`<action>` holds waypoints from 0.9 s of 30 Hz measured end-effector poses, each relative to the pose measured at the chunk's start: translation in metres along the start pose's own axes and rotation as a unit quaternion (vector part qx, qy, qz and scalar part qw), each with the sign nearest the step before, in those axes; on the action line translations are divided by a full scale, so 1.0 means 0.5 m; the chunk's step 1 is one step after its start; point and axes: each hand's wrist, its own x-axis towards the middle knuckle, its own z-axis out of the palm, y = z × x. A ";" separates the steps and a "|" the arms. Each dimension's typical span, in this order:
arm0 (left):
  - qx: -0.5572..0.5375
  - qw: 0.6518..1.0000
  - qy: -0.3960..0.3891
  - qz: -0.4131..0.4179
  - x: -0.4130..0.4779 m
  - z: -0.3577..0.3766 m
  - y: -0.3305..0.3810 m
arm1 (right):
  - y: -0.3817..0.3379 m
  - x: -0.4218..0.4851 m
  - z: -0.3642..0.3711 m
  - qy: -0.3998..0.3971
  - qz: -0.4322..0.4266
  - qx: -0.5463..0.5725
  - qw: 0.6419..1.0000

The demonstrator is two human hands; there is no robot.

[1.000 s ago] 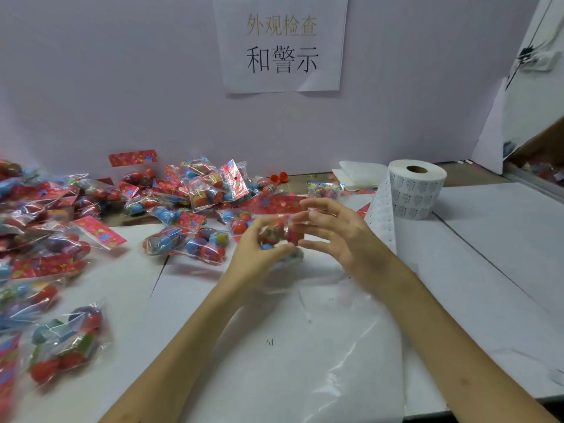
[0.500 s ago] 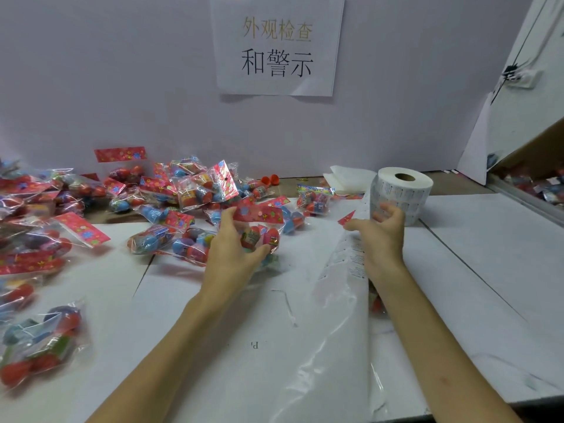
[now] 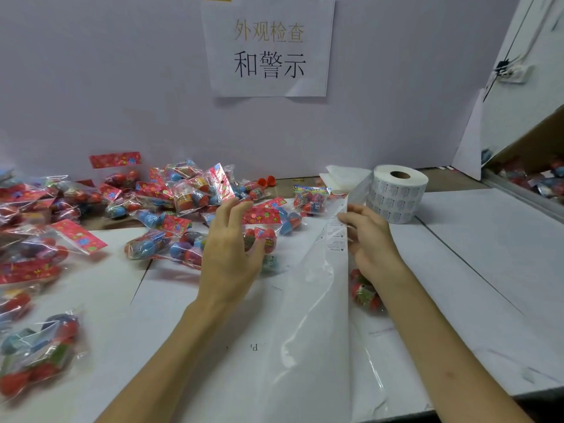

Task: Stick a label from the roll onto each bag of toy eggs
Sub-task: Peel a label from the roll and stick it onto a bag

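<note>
1. Since half a second ago: a loosening of the left hand (image 3: 229,251) over the bag of toy eggs (image 3: 265,238), and a slide of the right hand (image 3: 370,239) down the label strip (image 3: 337,230), away from the roll (image 3: 396,193).
2. Far left to centre, heaped on the table (image 3: 473,270): loose bags (image 3: 183,193) of clear crinkly film, with red printed header cards and red and blue eggs inside.
3. Under the left hand, the bag in work, low on the table among the heap's near edge. Spread, nearly straight fingers across its red card, thumb laid against the eggs. By the look a pressing touch, not a wrap.
4. Probable handling: light; soft, slippery film; hard eggs apt to roll about inside. Best taken by the stiffer card, or pinned flat under the palm to offer a smooth patch of film.
5. Next right, the label strip: a thin, glossy, floppy liner running from the roll toward the near table edge, with small white printed labels along it. Likely to curl and cling, so better peeled from one corner.
6. Right hand: thumb and fingertips pinching the strip's edge at a label. Whether any label is lifted yet, cannot tell.
7. Beneath the right wrist, a second bag (image 3: 363,291). Farthest right, the roll, standing on end near the wall.
</note>
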 end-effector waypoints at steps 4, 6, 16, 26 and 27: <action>-0.200 0.976 -0.073 -0.045 -0.005 0.000 0.025 | -0.006 0.001 -0.002 -0.033 0.038 0.082 0.995; -0.287 0.936 -0.148 -0.142 -0.007 0.009 0.040 | -0.007 0.000 0.000 -0.048 0.051 0.109 0.992; -0.419 0.805 -0.288 -0.307 -0.008 0.014 0.034 | -0.005 -0.001 0.004 -0.056 0.011 0.075 0.996; -0.350 0.803 -0.402 -0.265 0.001 -0.012 0.037 | -0.022 -0.051 -0.038 -0.050 -0.029 -0.098 0.994; -0.324 0.809 -0.421 -0.253 0.002 -0.015 0.039 | -0.017 -0.064 -0.049 -0.044 -0.030 -0.102 0.993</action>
